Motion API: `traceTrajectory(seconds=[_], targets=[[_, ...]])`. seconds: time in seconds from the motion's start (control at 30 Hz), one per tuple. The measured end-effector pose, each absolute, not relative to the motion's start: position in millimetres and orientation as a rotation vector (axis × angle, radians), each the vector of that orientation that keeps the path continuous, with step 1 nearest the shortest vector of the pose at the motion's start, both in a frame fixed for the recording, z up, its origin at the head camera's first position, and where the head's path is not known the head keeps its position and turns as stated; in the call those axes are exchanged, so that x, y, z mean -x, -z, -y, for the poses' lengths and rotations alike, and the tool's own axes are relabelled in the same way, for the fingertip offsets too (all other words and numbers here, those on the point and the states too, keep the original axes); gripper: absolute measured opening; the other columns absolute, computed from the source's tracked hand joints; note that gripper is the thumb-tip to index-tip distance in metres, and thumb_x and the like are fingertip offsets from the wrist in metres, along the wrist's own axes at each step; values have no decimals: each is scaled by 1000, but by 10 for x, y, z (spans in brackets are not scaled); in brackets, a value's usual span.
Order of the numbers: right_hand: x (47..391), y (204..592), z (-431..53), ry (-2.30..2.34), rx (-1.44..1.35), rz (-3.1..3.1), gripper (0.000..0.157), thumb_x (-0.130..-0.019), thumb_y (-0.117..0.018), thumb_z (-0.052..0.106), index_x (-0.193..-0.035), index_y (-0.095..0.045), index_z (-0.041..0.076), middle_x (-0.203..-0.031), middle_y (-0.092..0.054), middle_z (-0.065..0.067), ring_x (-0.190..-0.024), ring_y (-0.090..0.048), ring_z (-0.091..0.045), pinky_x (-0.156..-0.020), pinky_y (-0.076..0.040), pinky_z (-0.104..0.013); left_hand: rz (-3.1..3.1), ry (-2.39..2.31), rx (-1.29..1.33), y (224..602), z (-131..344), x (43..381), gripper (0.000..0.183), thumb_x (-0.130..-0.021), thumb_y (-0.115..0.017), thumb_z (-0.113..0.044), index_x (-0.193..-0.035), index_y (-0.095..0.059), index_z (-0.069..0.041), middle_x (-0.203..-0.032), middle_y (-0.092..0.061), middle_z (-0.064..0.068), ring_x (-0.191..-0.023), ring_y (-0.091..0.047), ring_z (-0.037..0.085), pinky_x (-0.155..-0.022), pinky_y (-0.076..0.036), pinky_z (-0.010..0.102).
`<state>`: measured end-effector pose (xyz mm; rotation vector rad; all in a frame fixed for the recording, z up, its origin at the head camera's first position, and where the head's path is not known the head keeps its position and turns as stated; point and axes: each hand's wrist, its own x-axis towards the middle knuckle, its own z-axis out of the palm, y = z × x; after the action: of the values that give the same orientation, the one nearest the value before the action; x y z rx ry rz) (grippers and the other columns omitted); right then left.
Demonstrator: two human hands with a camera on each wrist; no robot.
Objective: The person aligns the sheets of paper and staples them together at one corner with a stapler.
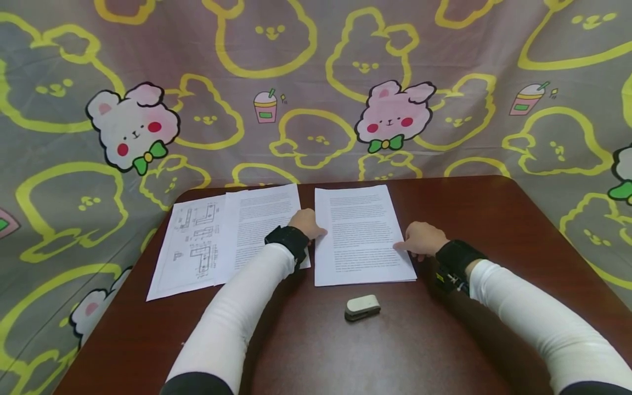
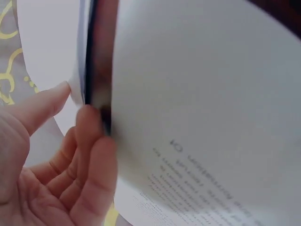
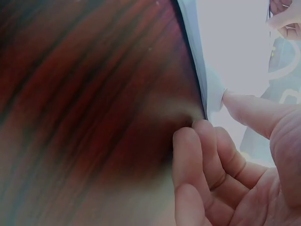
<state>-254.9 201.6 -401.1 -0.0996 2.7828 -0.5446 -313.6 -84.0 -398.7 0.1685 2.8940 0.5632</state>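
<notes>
A stack of printed paper (image 1: 362, 236) lies on the table, its sheets nearly aligned. My left hand (image 1: 304, 222) grips its left edge, thumb on top; in the left wrist view the curled fingers (image 2: 96, 165) meet the stack's side. At the opposite edge, my right hand (image 1: 425, 240) holds the paper between thumb and bent fingers. The right wrist view shows that thumb (image 3: 249, 110) pressing the top sheet and the fingertips at the edge. A small stapler-like object (image 1: 362, 307) with a pale top and dark base sits in front of the stack.
More sheets lie to the left: a text page (image 1: 261, 219) overlapping a page of technical drawings (image 1: 190, 247), partly behind my left forearm. The brown table (image 1: 469, 208) reaches back to a patterned cloth (image 1: 316, 93) hanging behind it.
</notes>
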Motion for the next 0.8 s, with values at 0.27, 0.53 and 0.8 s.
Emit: traceTrajectory(seconds=[0.27, 0.53, 0.8], targets=[[2607, 4022, -1972, 487, 112, -2813, 33, -85, -74, 36, -86, -69, 3, -62, -59, -6, -57, -56, -21, -53, -38, -31, -3028, -395, -436, 4008, 812, 3091, 27, -86, -74, -18, -101, -67, 4, -82, -66, 12, -64, -59, 19, -61, -48, 33], [2607, 3933, -1846, 440, 138, -2831, 29, -84, -75, 30, -88, -70, 2, -69, -61, -5, -64, -57, -21, -58, -38, -33, -3095, -121, -831, 4015, 794, 2947, 23, -93, -65, -15, -109, -63, 1, -96, -69, 14, -85, -67, 24, -72, -53, 38], [2617, 3910, -1736, 492, 195, -2855, 31, -87, -73, 34, -89, -72, 3, -68, -58, -4, -64, -54, -20, -56, -37, -31, -3135, -311, -848, 3969, 1028, 2776, 21, -95, -65, -26, -95, -59, -7, -70, -61, 3, -57, -54, 14, -52, -42, 29]])
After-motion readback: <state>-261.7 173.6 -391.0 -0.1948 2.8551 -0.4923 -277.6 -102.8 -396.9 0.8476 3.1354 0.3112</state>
